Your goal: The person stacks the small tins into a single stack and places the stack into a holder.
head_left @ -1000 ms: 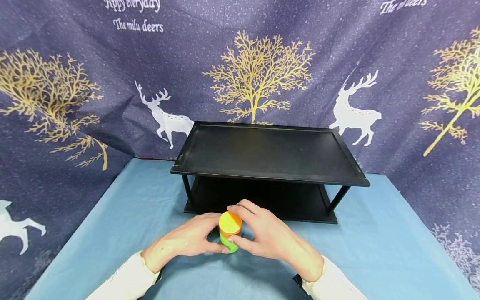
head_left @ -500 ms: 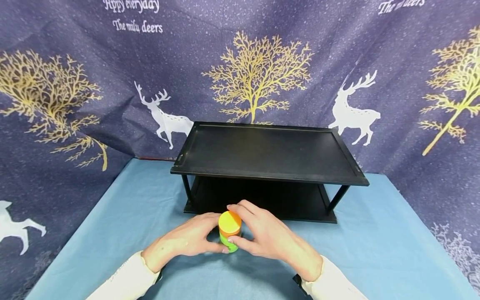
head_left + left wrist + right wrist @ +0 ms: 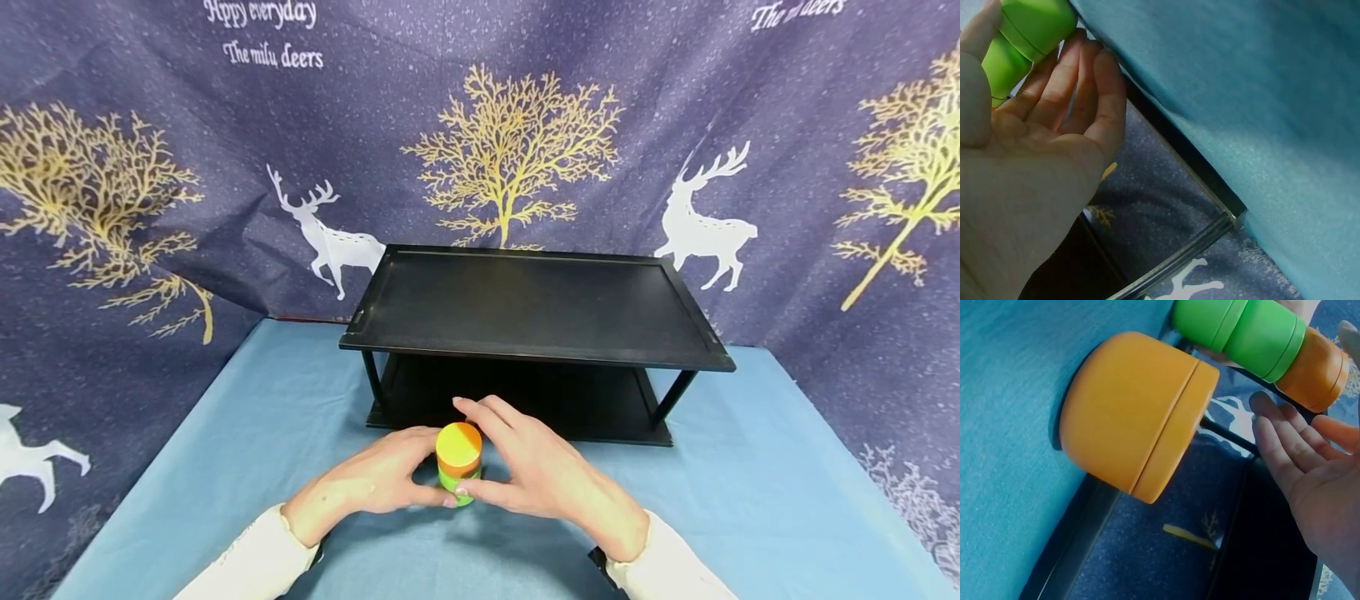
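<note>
Left hand round the stack, right hand fingers spread beside it

Biggest first: dark blue wall hanging [image 3: 360,125] with gold trees, white deer and lettering. Blue-covered desk [image 3: 720,483] below it. Black two-tier shelf [image 3: 525,308] stands toward the desk's back edge, nearer the back-right corner than the back-left.

My left hand [image 3: 386,471] curls round the stack [image 3: 459,464] low down, thumb in front, fingers behind. My right hand [image 3: 528,467] is on the other side, fingers apart, index raised near the top. Right thumb tip overlaps the green part in the head view; can't tell if it touches.

Stack stands upright on the desk, just off the shelf's front edge, left of that edge's middle. Bottom up: lower green cup [image 3: 1207,322], upper green cup [image 3: 1266,340], orange top cup [image 3: 1313,372].

Right wrist view: loose orange cup [image 3: 1135,415] on the desk, apart from stack and hand.
</note>
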`<state>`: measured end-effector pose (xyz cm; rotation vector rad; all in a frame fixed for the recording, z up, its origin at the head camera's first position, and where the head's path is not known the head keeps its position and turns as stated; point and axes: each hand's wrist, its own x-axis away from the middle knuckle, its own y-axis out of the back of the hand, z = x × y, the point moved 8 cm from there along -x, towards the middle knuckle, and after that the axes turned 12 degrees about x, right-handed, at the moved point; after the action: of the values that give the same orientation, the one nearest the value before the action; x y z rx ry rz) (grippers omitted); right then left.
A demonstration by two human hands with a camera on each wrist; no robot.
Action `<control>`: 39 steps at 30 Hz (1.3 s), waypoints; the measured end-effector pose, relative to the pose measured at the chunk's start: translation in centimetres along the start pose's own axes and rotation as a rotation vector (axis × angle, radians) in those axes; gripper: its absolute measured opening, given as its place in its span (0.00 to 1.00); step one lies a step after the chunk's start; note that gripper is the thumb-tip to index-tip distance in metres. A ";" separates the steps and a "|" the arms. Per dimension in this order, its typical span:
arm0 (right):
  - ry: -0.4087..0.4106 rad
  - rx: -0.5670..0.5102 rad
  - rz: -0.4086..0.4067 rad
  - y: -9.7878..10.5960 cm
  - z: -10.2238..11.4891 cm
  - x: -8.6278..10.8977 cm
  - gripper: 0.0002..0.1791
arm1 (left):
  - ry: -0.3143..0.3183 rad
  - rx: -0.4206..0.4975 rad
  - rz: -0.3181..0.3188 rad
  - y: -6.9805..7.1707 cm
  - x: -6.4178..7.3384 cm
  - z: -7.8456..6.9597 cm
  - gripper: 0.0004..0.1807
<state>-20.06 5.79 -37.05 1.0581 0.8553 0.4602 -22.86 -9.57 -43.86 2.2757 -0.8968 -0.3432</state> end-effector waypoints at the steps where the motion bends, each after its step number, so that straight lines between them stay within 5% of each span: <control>1: -0.004 -0.002 0.003 0.0 0.0 0.0 0.50 | 0.002 -0.001 -0.001 0.0 0.0 0.0 0.34; 39: -0.044 -0.001 0.052 0.8 -1.1 0.7 0.44 | 0.019 -0.003 -0.016 0.2 0.3 0.2 0.37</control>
<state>-20.46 7.26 -36.89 1.0879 0.7900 0.4787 -22.84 -10.01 -43.92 2.2807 -0.8678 -0.3294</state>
